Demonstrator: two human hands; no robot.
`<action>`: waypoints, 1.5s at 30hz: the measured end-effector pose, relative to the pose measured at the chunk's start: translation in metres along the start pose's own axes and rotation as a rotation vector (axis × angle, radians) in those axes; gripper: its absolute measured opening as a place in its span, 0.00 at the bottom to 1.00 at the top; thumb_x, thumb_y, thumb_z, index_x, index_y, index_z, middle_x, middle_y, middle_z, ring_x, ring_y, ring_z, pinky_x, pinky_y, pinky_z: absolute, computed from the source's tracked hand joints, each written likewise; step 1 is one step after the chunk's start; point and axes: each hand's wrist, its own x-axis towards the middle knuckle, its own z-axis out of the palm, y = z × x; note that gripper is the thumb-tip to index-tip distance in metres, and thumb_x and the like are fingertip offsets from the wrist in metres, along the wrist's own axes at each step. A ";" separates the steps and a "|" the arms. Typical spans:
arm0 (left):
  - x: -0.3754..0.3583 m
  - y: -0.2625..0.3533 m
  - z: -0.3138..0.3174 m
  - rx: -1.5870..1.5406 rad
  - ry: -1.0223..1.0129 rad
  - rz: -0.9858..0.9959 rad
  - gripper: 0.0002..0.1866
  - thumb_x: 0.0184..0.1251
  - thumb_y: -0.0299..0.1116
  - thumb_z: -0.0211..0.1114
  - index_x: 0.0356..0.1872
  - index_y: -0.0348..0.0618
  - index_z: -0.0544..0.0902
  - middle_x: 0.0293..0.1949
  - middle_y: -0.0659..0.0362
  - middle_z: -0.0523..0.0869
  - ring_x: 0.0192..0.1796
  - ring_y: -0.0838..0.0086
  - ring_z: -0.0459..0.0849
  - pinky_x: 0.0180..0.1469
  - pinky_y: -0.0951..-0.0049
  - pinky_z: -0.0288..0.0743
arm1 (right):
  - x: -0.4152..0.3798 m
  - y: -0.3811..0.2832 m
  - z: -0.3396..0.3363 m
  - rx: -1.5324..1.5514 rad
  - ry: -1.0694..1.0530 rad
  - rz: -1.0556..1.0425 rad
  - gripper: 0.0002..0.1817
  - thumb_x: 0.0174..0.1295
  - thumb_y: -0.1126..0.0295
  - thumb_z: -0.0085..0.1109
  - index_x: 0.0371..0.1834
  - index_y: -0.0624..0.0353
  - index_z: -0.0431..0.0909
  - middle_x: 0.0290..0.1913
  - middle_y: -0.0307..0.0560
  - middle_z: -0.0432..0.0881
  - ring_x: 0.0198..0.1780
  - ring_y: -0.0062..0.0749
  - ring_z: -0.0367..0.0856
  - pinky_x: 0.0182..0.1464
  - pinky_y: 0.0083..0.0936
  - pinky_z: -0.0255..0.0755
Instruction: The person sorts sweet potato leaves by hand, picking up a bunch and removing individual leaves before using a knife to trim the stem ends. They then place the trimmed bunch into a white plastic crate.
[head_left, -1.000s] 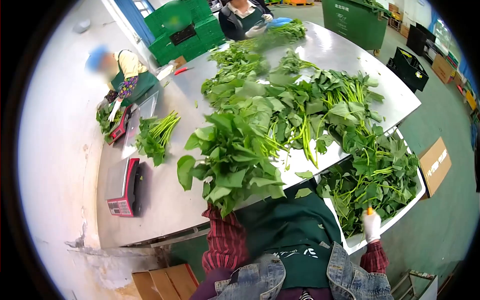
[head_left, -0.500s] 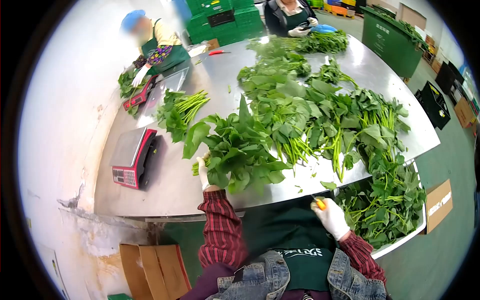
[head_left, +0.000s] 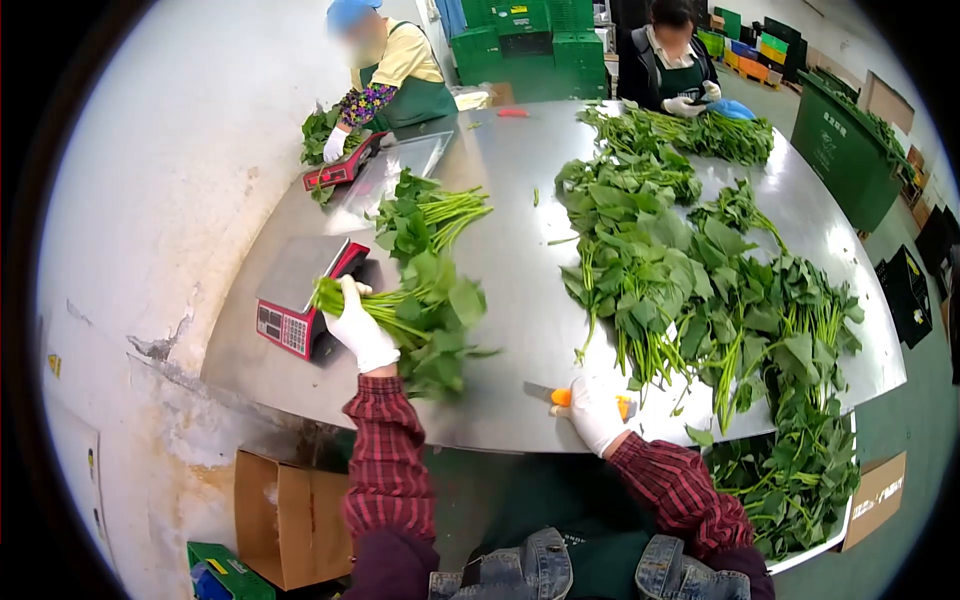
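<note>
My left hand (head_left: 357, 325), in a white glove, is closed round the stems of a bunch of leafy greens (head_left: 440, 310). Its stem ends point left, over the edge of the red digital scale (head_left: 300, 275), while the leaves hang to the right. At the table's front edge, my gloved right hand (head_left: 595, 412) grips a knife (head_left: 562, 396) by its orange handle, the short blade pointing left. Behind the held bunch lies another small bunch of greens (head_left: 425, 215). A long pile of greens (head_left: 660, 240) spreads to the right of both hands.
The metal table (head_left: 520, 330) curves toward me. A white bin of greens (head_left: 790, 490) stands at its right front edge. Across the table, one person (head_left: 405, 75) handles greens at a second red scale (head_left: 345, 170); another person (head_left: 670, 65) stands at the back. Cardboard boxes (head_left: 290, 520) are below left.
My left hand has carried the bunch of greens left, away from the pile and toward the nearer scale. My right hand, with the knife, has come left onto the table's front edge. The view has shifted.
</note>
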 end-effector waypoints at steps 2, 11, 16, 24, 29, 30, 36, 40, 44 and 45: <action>0.016 0.006 0.015 0.374 -0.143 0.221 0.05 0.62 0.22 0.59 0.39 0.37 0.77 0.32 0.61 0.80 0.33 0.76 0.77 0.39 0.78 0.70 | 0.008 -0.003 0.000 0.065 0.072 -0.096 0.26 0.48 0.52 0.64 0.33 0.67 0.70 0.29 0.57 0.72 0.33 0.49 0.72 0.37 0.38 0.66; 0.101 -0.056 0.137 1.410 -0.860 1.524 0.07 0.53 0.30 0.54 0.35 0.47 0.74 0.28 0.61 0.74 0.36 0.68 0.75 0.40 0.67 0.68 | -0.027 -0.020 0.006 -0.029 0.052 -0.273 0.14 0.59 0.63 0.56 0.28 0.64 0.72 0.20 0.48 0.69 0.21 0.37 0.70 0.22 0.30 0.65; 0.133 -0.171 0.198 1.653 -0.849 1.321 0.10 0.55 0.29 0.53 0.38 0.51 0.75 0.30 0.60 0.75 0.39 0.67 0.76 0.50 0.61 0.66 | -0.020 -0.027 0.000 0.041 0.062 -0.114 0.14 0.57 0.67 0.59 0.38 0.70 0.75 0.19 0.49 0.69 0.22 0.38 0.70 0.24 0.30 0.65; 0.103 -0.304 0.151 1.501 -1.086 0.278 0.47 0.39 0.56 0.72 0.67 0.76 0.60 0.70 0.52 0.56 0.73 0.57 0.46 0.71 0.46 0.30 | -0.036 -0.009 0.032 0.012 -0.109 -0.072 0.14 0.57 0.66 0.58 0.37 0.69 0.76 0.15 0.47 0.66 0.16 0.38 0.67 0.20 0.32 0.62; 0.095 -0.285 0.147 1.199 -1.188 0.594 0.37 0.44 0.40 0.72 0.61 0.64 0.70 0.67 0.51 0.60 0.70 0.54 0.55 0.70 0.53 0.48 | -0.026 -0.015 0.022 0.045 -0.062 -0.114 0.13 0.56 0.66 0.59 0.37 0.66 0.76 0.15 0.47 0.66 0.16 0.38 0.66 0.20 0.33 0.62; 0.084 -0.277 0.147 1.140 -1.219 0.699 0.32 0.46 0.37 0.70 0.58 0.60 0.74 0.66 0.51 0.64 0.69 0.54 0.59 0.69 0.56 0.53 | -0.023 -0.016 0.018 0.041 -0.063 -0.124 0.13 0.56 0.66 0.59 0.37 0.66 0.76 0.15 0.47 0.66 0.16 0.38 0.66 0.20 0.33 0.62; -0.077 -0.164 0.087 0.634 -1.702 0.692 0.06 0.46 0.26 0.56 0.27 0.41 0.78 0.29 0.51 0.79 0.36 0.58 0.78 0.41 0.62 0.73 | -0.018 -0.019 0.017 0.029 -0.005 -0.067 0.11 0.58 0.66 0.55 0.21 0.60 0.72 0.14 0.47 0.70 0.16 0.41 0.72 0.22 0.34 0.69; -0.152 -0.084 0.028 0.591 -1.875 0.601 0.10 0.51 0.34 0.58 0.36 0.45 0.77 0.34 0.60 0.78 0.41 0.69 0.78 0.46 0.69 0.70 | -0.023 -0.018 0.012 0.093 0.047 -0.177 0.08 0.52 0.71 0.59 0.22 0.58 0.70 0.15 0.47 0.67 0.18 0.41 0.68 0.22 0.36 0.63; -0.181 -0.072 -0.004 0.620 -1.729 0.592 0.14 0.53 0.36 0.59 0.41 0.45 0.78 0.37 0.60 0.80 0.44 0.69 0.78 0.49 0.69 0.69 | -0.024 -0.020 0.009 0.123 0.149 -0.219 0.10 0.51 0.72 0.58 0.16 0.55 0.68 0.15 0.47 0.66 0.18 0.42 0.68 0.22 0.38 0.62; -0.183 -0.072 -0.006 0.686 -1.717 0.593 0.15 0.53 0.35 0.58 0.43 0.45 0.78 0.39 0.60 0.80 0.46 0.69 0.78 0.50 0.68 0.69 | -0.026 -0.016 0.015 0.166 0.120 -0.220 0.13 0.51 0.72 0.58 0.13 0.55 0.66 0.14 0.47 0.67 0.18 0.44 0.69 0.22 0.39 0.63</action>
